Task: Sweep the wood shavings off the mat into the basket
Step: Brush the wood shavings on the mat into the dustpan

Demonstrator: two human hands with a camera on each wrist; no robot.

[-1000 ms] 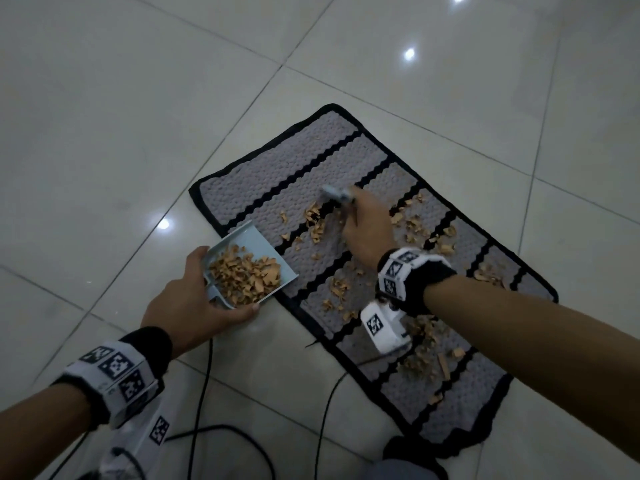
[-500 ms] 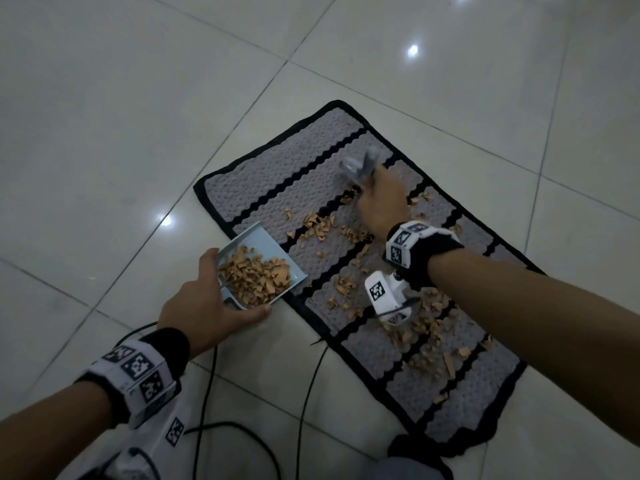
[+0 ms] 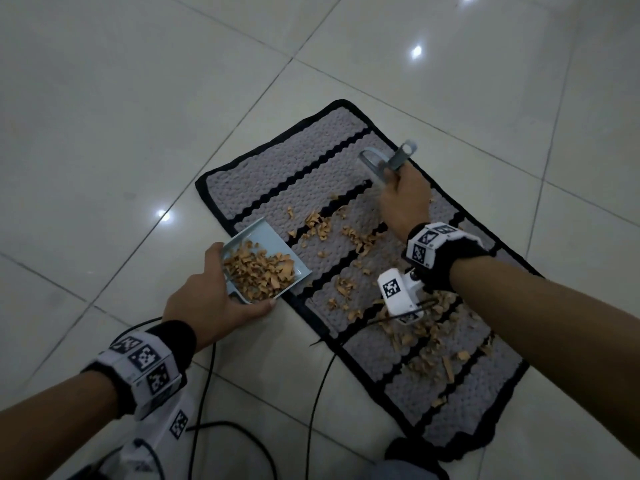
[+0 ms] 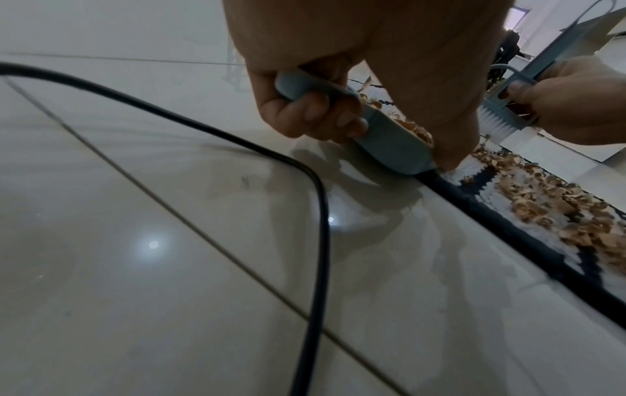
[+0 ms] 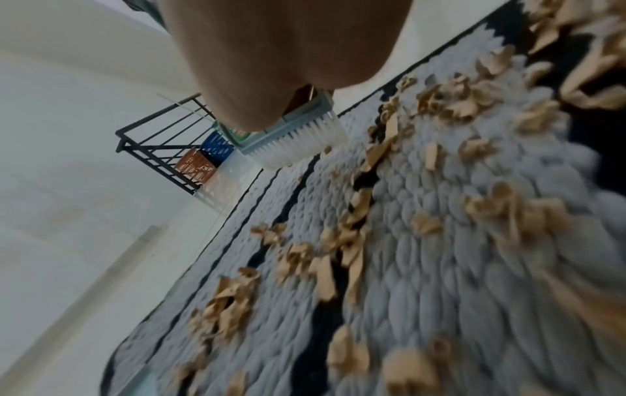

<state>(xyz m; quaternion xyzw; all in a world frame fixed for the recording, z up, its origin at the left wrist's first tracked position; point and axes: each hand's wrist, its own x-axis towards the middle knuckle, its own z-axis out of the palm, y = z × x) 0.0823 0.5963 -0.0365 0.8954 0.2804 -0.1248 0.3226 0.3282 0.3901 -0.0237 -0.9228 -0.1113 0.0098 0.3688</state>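
Fingers of our right hand [image 3: 403, 199] clench the brush [image 3: 388, 161], raised at the mat's [image 3: 277, 174] far part; left hand [image 3: 211, 299] grips the pan [image 3: 266, 233], lip at the mat's near edge. Shavings [image 3: 426, 341] remain across the mat, a heap in the pan; no basket surely identifiable. Risks, we judge: a hard stroke flicks chips past the pan onto tile, or tilting spills the heap.

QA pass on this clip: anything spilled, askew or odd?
Nothing spilled off the mat: shavings lie only on it and in the dustpan. Oddities: a black cable touches the mat's near edge, and no basket shows beside it.
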